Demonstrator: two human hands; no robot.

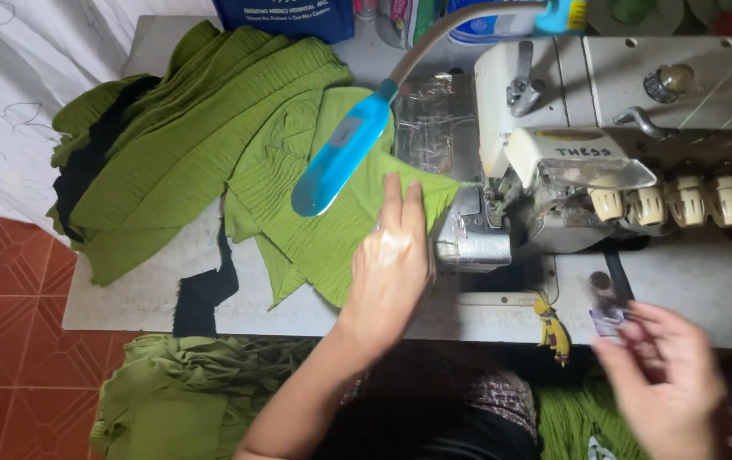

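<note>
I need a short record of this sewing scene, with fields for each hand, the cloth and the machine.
left hand: flat on green cloth piece, fingers toward the needle area
right hand: blurred, pinching a small purple piece
sewing machine: cream, on grey table
lamp: blue, above the cloth
green cloth pile: left on the table

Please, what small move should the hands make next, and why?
Probably bring the right hand to the green cloth. Only the left hand presses it flat at the sewing machine; the right one is blurred, apart, near the table edge.
</note>
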